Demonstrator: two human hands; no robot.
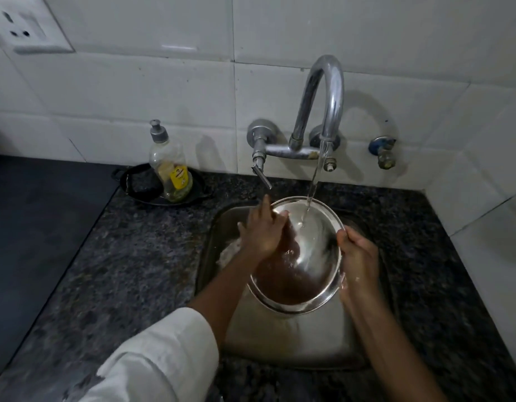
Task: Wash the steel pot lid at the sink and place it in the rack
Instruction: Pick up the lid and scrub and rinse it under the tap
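One steel pot lid (309, 245) was over the sink (280, 338), tilted up on edge with its hollow face turned to the camera, and one thin stream of water (313, 192) from the single curved tap (323, 105) struck it near the top. Two hands were on it. The right hand (358, 259) had the right rim pinched, thumb curled over the front edge and the other fingers wrapped behind, out of sight. The left hand (264, 230) lay flat against the inner face on the left side, fingers stretched out and close together, not gripping anything that could be seen; whether it carried a scrubber could not be told, since the palm side was hidden. The lid's shine reflected a brownish blur of arm, so its real surface was hard to read.

On the speckled counter (140, 256) behind the sink stood one clear soap bottle (171, 169) with a grey pump and a yellow label, set in one small black dish (161, 184). Two tap handles showed on the wall fitting, and one separate blue valve (383, 150) sat to the right. One wall socket (27, 24) was cut off by the top left corner. One pale sleeve (152, 358) covered the left forearm and ran off the bottom edge. The sink floor under the lid was hidden; something pale and foamy beside the left wrist was too dim to name.
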